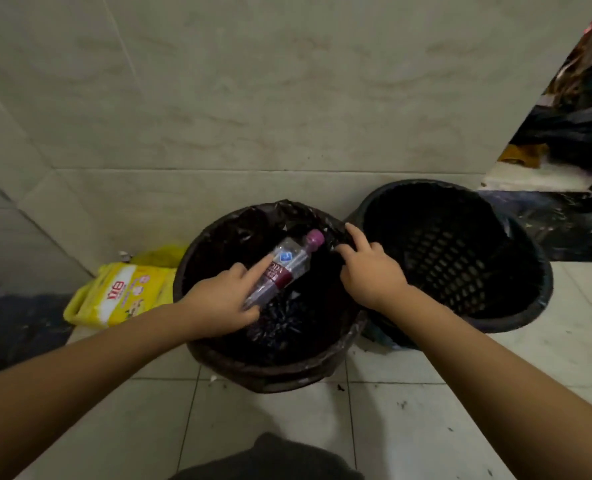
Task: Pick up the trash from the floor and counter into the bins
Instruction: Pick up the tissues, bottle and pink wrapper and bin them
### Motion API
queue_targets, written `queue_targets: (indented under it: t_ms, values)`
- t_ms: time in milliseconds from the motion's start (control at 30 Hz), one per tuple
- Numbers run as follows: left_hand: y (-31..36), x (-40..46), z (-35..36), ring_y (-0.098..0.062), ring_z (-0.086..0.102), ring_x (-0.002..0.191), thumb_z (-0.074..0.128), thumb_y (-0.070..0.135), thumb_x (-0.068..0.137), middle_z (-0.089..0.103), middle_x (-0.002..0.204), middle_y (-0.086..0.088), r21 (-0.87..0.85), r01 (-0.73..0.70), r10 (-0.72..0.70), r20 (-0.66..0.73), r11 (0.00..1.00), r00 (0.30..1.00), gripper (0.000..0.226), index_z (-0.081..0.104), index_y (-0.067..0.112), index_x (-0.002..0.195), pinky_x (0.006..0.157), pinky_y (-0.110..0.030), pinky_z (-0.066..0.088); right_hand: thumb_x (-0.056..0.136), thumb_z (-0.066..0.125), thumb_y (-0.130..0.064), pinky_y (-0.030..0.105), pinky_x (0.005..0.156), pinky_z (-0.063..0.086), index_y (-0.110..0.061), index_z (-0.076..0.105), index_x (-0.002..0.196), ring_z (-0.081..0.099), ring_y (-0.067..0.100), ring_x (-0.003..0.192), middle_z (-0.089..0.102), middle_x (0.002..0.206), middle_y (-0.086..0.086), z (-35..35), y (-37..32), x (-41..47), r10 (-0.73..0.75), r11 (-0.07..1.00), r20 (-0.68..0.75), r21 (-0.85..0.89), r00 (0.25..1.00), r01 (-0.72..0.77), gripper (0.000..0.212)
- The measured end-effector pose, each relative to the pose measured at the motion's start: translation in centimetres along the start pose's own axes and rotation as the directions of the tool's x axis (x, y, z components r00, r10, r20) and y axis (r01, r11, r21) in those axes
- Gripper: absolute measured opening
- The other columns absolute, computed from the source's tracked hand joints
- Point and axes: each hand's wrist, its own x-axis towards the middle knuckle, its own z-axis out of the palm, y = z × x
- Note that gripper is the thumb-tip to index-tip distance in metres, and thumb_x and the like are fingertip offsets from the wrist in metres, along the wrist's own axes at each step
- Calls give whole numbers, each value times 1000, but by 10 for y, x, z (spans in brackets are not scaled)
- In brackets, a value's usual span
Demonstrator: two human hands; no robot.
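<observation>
Two black bins stand on the tiled floor against the wall. The left bin (218,355) has a black liner; the right bin (516,317) is a bare mesh basket. My left hand (218,303) holds a clear plastic bottle (287,263) with a purple cap and dark red label over the left bin's opening, cap pointing away from me. My right hand (370,268) pinches the black liner at the left bin's far right rim, between the two bins.
A yellow tissue pack (121,292) and a yellow plastic bag (163,254) lie on the floor left of the bins by the wall. Dark marble flooring and clutter show at the far right. Small crumbs dot the white tiles in front.
</observation>
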Motion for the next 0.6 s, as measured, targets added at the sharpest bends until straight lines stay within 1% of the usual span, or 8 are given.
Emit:
queue_targets:
  t_ms: [67, 133, 200, 300, 400, 500, 567, 600]
  values:
    - [-1, 7, 13, -34, 51, 116, 48, 40, 88, 39, 134, -15, 128, -3, -15, 144, 992, 989, 87, -14, 33, 149, 88, -38, 48, 94, 39, -17, 50, 92, 49, -17, 39, 139, 35, 40, 128, -1, 162, 1, 1, 1, 0, -4, 1000, -1, -11, 1000, 4, 45]
    - [2, 22, 28, -39, 42, 126, 43, 38, 91, 31, 144, -20, 202, -4, -66, 337, 979, 939, 83, -17, 32, 148, 100, -41, 41, 94, 39, -14, 50, 91, 50, -16, 41, 138, 36, 40, 128, -1, 162, 1, 0, 0, 0, 0, 1000, 0, -21, 1000, 0, 44]
    - [6, 47, 45, -41, 34, 133, 42, 36, 94, 21, 151, -21, 272, -29, -101, 452, 962, 886, 82, -20, 35, 146, 107, -44, 36, 93, 39, -12, 49, 89, 50, -15, 41, 138, 36, 40, 127, -2, 162, 1, 0, -1, 0, 8, 999, -3, -30, 1000, -9, 45]
    - [15, 83, 62, -39, 21, 140, 53, 28, 91, 10, 156, -20, 403, -81, -149, 506, 912, 850, 94, -23, 36, 145, 114, -53, 24, 93, 40, -12, 49, 88, 52, -16, 42, 137, 36, 40, 128, -3, 162, 1, 0, -2, 0, 18, 999, -1, -47, 1000, -18, 45]
    - [16, 101, 74, -39, 15, 144, 59, 21, 88, 3, 158, -18, 442, -61, -208, 534, 895, 820, 101, -23, 34, 146, 118, -58, 15, 93, 39, -11, 47, 85, 52, -16, 45, 135, 35, 39, 128, -4, 162, 1, 0, -1, 0, 18, 998, -4, -60, 1000, -18, 42]
    - [11, 100, 76, -39, 15, 146, 58, 17, 88, -6, 161, -16, 383, -30, -224, 599, 923, 769, 102, -25, 34, 145, 118, -48, 27, 94, 39, -12, 45, 80, 51, -16, 45, 134, 35, 39, 128, -5, 162, 2, 0, -1, -1, 19, 997, -4, -75, 1000, -19, 41]
    - [11, 103, 69, -37, 18, 145, 63, 34, 85, -4, 161, -13, 329, -2, -222, 640, 944, 736, 103, -19, 32, 147, 117, -44, 31, 94, 39, -13, 45, 80, 52, -17, 45, 134, 35, 38, 129, -4, 162, 2, -1, -1, 0, 14, 998, -8, -64, 1000, -15, 40]
    - [15, 105, 59, -36, 23, 144, 63, 44, 83, 5, 161, -13, 290, 1, -196, 644, 957, 740, 101, -9, 28, 151, 116, -43, 32, 94, 39, -14, 46, 82, 52, -18, 45, 134, 36, 38, 129, -3, 162, 1, -2, 0, 1, 9, 999, -4, -46, 1000, -10, 40]
